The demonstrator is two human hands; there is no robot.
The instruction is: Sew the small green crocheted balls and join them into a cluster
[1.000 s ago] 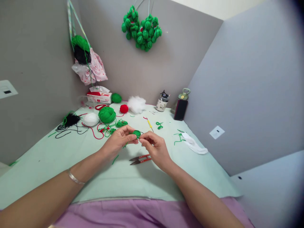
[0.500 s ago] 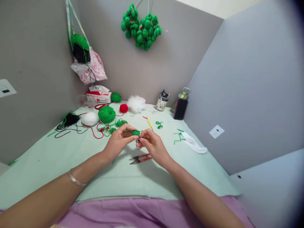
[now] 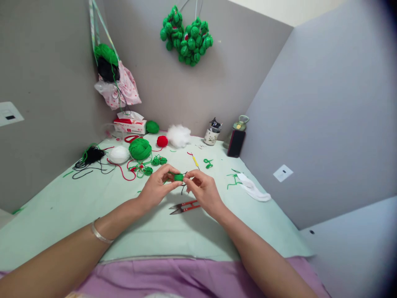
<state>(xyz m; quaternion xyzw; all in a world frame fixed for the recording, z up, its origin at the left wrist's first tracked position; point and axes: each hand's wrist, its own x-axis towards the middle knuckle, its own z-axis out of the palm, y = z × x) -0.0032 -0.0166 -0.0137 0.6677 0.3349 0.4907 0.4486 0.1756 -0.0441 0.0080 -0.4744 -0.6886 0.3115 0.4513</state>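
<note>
My left hand point(image 3: 158, 186) pinches a small green crocheted piece point(image 3: 178, 177) just above the pale green table cover point(image 3: 77, 203). My right hand point(image 3: 203, 190) is closed in a pinch against the right side of that piece, and a dark thread hangs down between the two hands. What the right fingers grip is too small to name. Red-handled thread snips point(image 3: 183, 207) lie on the cover just below both hands.
A green yarn ball point(image 3: 140, 149), a white ball point(image 3: 118, 155), a red ball point(image 3: 161, 141), black yarn point(image 3: 92, 155) and white stuffing point(image 3: 178, 135) lie behind. A jar point(image 3: 212, 135), a phone point(image 3: 236, 143) and a white cloth point(image 3: 254, 190) sit to the right. Green crocheted balls point(image 3: 186, 37) hang on the wall.
My hands have come closer together around the green piece, and the right hand has shifted from pulling thread out to the right to pinching at the piece.
</note>
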